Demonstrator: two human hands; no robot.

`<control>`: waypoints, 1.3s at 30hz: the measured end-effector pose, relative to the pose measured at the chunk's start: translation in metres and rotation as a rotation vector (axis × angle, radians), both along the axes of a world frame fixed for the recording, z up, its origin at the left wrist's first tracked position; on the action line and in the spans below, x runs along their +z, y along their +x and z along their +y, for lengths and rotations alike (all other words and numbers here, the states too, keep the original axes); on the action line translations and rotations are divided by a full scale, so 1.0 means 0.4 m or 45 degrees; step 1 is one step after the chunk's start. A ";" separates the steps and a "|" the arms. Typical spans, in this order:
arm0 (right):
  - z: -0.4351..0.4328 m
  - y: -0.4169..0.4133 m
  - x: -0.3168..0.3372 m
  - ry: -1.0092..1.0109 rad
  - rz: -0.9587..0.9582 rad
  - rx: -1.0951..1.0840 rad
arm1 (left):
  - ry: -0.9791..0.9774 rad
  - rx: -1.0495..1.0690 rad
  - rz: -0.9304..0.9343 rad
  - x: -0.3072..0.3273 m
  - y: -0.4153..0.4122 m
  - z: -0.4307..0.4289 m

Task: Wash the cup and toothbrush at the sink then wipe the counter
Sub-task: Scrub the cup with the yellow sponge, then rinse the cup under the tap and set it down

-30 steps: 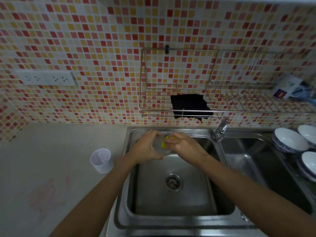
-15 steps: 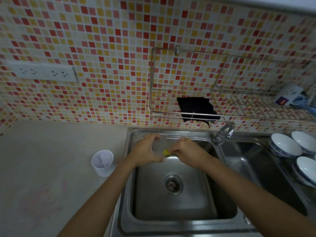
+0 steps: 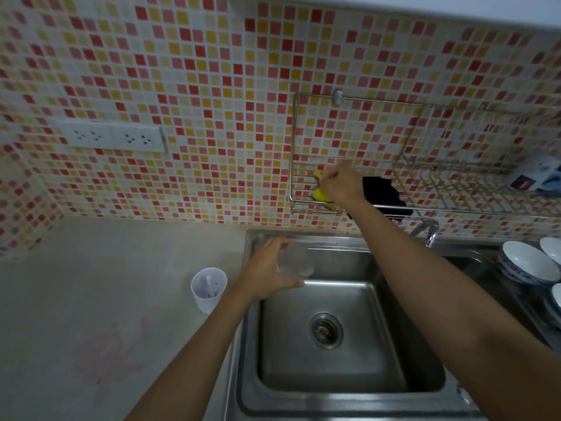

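Observation:
My left hand (image 3: 267, 273) grips a clear plastic cup (image 3: 296, 262) over the far left corner of the steel sink (image 3: 328, 372). My right hand (image 3: 341, 183) is raised to the wire wall rack (image 3: 394, 209) and holds a yellow sponge (image 3: 320, 192) against the rack's left end. A white cup (image 3: 209, 289) stands upright on the beige counter (image 3: 91, 299) just left of the sink, with a white toothbrush head showing inside it. Faint pink smears mark the counter in front of the white cup.
A black cloth (image 3: 384, 194) hangs from the rack right of my right hand. The tap (image 3: 425, 227) sits between two basins. White bowls (image 3: 526, 264) are stacked at the right. A double socket (image 3: 112, 136) is on the tiled wall.
My right hand has left the clear cup and risen with the yellow sponge to the wall rack. My left hand still holds the cup over the sink. The camera tilted up and left.

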State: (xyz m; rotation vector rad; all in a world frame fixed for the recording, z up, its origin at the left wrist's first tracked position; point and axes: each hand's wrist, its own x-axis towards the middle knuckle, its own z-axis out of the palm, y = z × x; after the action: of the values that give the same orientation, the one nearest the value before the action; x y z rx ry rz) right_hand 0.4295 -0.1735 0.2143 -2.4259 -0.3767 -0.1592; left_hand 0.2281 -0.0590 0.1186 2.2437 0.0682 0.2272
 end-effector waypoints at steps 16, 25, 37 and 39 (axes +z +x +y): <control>-0.249 -0.285 -0.167 0.649 -0.547 0.111 | -0.071 0.106 0.166 -0.080 0.056 -0.113; -0.685 -0.079 -0.506 0.314 0.173 -0.374 | -0.134 0.055 0.213 -0.143 0.172 -0.428; -0.698 0.274 -0.640 0.048 0.185 0.121 | -0.243 0.200 0.213 -0.220 0.335 -0.653; -0.707 0.285 -0.662 0.014 0.141 0.244 | -0.238 0.247 0.193 -0.235 0.349 -0.652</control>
State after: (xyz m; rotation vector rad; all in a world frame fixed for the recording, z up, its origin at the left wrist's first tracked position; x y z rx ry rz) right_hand 0.5437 -0.4562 -0.0504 -2.3598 -0.5531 0.0571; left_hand 0.3679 -0.3198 0.0247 2.0649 0.3740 0.1477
